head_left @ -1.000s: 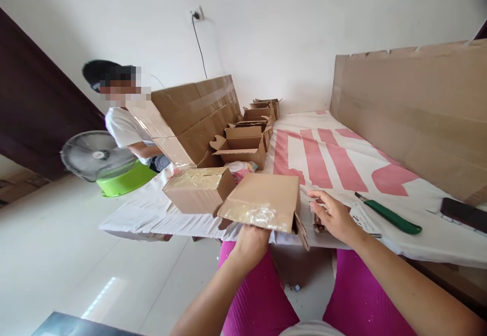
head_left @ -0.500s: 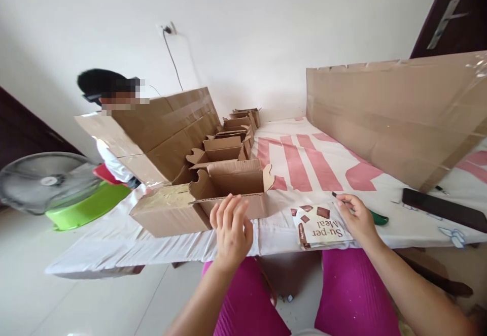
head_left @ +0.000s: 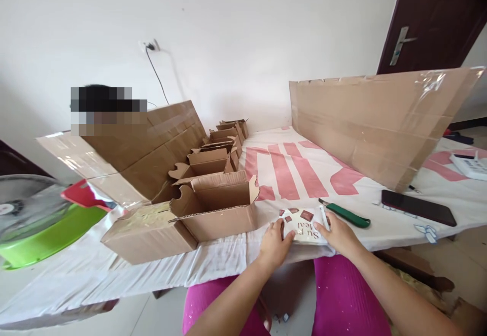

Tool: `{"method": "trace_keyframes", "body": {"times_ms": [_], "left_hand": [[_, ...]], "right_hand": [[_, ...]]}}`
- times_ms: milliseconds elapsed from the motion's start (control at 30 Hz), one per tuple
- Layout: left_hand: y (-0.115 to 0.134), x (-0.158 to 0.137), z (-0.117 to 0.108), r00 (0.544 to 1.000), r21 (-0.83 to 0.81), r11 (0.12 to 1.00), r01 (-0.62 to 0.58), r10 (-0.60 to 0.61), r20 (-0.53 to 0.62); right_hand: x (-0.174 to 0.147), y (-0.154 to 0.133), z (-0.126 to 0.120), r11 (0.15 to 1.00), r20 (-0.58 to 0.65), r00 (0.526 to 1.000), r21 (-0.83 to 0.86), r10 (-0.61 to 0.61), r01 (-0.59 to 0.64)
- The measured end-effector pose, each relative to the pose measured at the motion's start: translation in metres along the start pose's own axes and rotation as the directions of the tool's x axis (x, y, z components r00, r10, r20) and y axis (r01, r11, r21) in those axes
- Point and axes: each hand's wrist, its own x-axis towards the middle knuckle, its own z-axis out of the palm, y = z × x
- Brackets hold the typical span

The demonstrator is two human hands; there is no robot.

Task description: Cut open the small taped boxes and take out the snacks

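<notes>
A white food packet printed "Su-per Meal" with brown squares lies at the table's front edge. My left hand grips its left end, thumb on top. At the packet's other end, my right hand is closed on the edge; some of its fingers are hidden. Just beyond my right hand, a green utility knife rests on the cloth, blade end toward the left. Left of the packet stands an open cardboard box, with nothing visible in it.
Several more small cardboard boxes run back toward the wall. Large cardboard panels stand left and right. A black phone lies at right. Behind the left panel is a person, near a green basin and red dustpan.
My left hand has moved right from beside the open box onto the packet. My right hand has let go of the utility knife and taken the packet's right end. The view has shifted right.
</notes>
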Motion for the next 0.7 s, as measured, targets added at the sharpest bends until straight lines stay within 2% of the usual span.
{"method": "trace_keyframes", "body": {"times_ms": [67,167,267,333,467,700], "left_hand": [[0.007,0.027,0.007,0.996,0.021,1.0,0.015,-0.013,-0.085],[0.022,0.076,0.018,0.973,0.014,0.998,0.066,-0.061,-0.223],[0.034,0.122,0.029,0.92,-0.011,0.987,0.163,-0.156,-0.36],[0.036,0.146,0.034,0.881,-0.032,0.973,0.229,-0.221,-0.418],[0.023,0.171,0.043,0.847,-0.032,0.952,0.305,-0.286,-0.448],[0.001,0.177,0.057,0.85,0.057,0.958,0.28,-0.22,-0.478]], "right_hand": [[0.027,-0.009,0.01,0.997,-0.047,0.999,0.078,-0.017,0.02],[0.08,-0.027,0.03,0.992,-0.11,0.993,0.119,0.047,-0.034],[0.129,-0.04,0.055,0.982,-0.162,0.975,0.143,0.149,-0.126],[0.149,-0.043,0.072,0.969,-0.16,0.964,0.165,0.211,-0.185],[0.161,-0.032,0.096,0.95,-0.105,0.957,0.189,0.271,-0.248],[0.162,-0.009,0.113,0.939,-0.086,0.956,0.231,0.282,-0.256]]}}
